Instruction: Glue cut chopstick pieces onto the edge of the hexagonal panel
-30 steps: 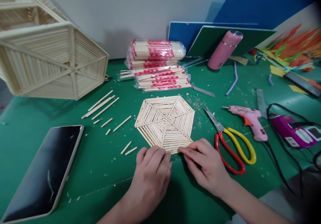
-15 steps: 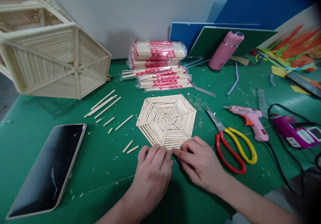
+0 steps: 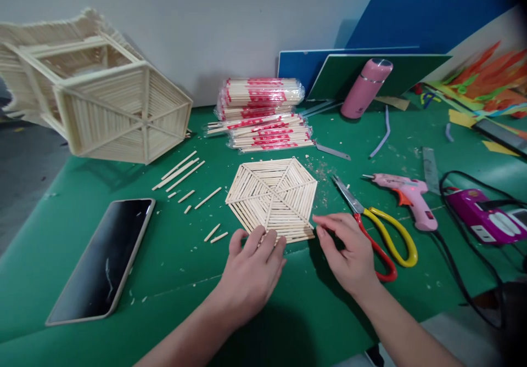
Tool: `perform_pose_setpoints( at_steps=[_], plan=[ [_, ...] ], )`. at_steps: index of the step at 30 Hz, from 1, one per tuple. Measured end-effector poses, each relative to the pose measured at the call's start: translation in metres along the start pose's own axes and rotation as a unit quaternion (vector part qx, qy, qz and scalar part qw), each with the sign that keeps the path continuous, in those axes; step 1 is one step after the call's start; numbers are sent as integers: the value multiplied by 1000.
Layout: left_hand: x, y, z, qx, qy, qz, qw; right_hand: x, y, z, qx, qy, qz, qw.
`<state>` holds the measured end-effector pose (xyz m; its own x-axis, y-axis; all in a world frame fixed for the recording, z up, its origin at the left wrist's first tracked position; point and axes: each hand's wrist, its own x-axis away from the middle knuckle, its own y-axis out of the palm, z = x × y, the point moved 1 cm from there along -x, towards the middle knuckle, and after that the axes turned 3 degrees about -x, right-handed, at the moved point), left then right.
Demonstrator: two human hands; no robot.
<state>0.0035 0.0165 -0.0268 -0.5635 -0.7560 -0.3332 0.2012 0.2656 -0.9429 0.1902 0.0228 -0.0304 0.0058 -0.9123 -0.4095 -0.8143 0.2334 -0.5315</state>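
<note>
A flat hexagonal panel [image 3: 274, 194] made of wooden sticks lies on the green table. My left hand [image 3: 254, 263] curls over its near edge, fingertips pressing on the sticks and the thumb hidden or partly so. Off the panel's near right corner is my right hand [image 3: 348, 252], thumb and index finger apart, with nothing visible between them. Just right of that hand lie scissors [image 3: 370, 221] with one red and one yellow handle, partly behind it. Cut stick pieces [image 3: 208, 198] are scattered to the panel's left.
A large stick-built structure [image 3: 123, 109] stands back left, above a phone [image 3: 102, 263]. Wrapped chopstick bundles [image 3: 263, 114] lie at the back, near a pink bottle [image 3: 364, 90]. On the right are a pink glue gun [image 3: 407, 191], a purple device [image 3: 480, 213] and black cable [image 3: 457, 279].
My right hand has drawn away from the panel's near edge to the right and its fingers have parted. My left hand stays at the edge. The view has shifted slightly.
</note>
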Motion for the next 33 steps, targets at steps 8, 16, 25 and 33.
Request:
perform_pose_setpoints(
  at_steps=[8, 16, 25, 33],
  plan=[
    [-1, -1, 4, -64, 47, -3, 997, 2, 0, 4, -34, 25, 14, 999],
    [2, -24, -13, 26, -85, 50, 995, 5, -1, 10, -43, 25, 39, 998],
    [13, -16, -14, 41, -22, 28, 999, 2, 10, -11, 45, -133, -169, 976],
    [-6, -3, -12, 34, 41, -26, 998, -5, 15, -14, 125, -172, -210, 954]
  ],
)
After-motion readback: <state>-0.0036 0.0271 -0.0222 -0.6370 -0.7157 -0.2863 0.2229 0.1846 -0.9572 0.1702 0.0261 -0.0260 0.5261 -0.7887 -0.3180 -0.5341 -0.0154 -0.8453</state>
